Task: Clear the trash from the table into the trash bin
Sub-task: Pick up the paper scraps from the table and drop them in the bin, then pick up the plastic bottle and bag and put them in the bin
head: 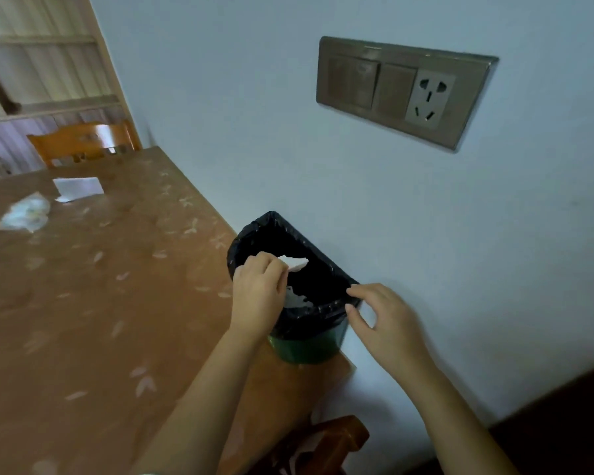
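Note:
A small green trash bin point(306, 349) lined with a black bag stands at the table's near right corner, against the wall. My left hand point(259, 289) hovers over the bin's mouth, pinching a white scrap of paper point(295, 262). A pale scrap lies inside the bin below it. My right hand point(383, 318) grips the bin's right rim with thumb and fingers. On the far left of the table lie a crumpled plastic wrapper point(24, 214) and a folded white paper point(79, 188).
The brown flower-patterned table point(93, 303) runs along a pale blue wall with a switch and socket panel point(402, 90). An orange wooden chair point(83, 142) stands at the far end. Another wooden chair point(326, 443) sits below the table's near corner.

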Demonstrator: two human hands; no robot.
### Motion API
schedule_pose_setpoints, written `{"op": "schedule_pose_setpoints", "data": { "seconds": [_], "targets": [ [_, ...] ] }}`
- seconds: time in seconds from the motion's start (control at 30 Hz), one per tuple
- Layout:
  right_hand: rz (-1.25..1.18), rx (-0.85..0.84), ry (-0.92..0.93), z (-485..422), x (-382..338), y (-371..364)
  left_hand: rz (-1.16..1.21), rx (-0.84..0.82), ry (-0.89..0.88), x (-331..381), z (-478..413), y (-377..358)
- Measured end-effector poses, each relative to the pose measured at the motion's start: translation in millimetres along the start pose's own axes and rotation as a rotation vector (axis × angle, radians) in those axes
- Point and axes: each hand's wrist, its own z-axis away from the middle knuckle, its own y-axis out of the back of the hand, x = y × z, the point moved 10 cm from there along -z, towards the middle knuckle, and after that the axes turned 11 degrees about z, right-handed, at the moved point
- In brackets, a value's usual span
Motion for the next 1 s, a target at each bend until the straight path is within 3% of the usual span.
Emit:
{"op": "schedule_pose_setpoints", "data": {
  "seconds": [0.13, 0.43, 0.77, 1.0],
  "targets": [
    [-0.013, -0.012, 0.004, 4, 3, 4, -0.087, -0.116, 0.033, -3, 20, -26],
    [-0.087, -0.153, 0.221, 10, -43, -24, -0.189, -0.019, 0.182, 5, 79, 34],
    [-0.136, -0.426, 0.619, 75, -133, -100, -0.462, 0.152, 0.716, -4, 242, 146],
    [-0.216, -0.591, 0.869, 147, -222, -128, -0.583, 0.385, 0.942, 26, 357, 214]
  ]
}}
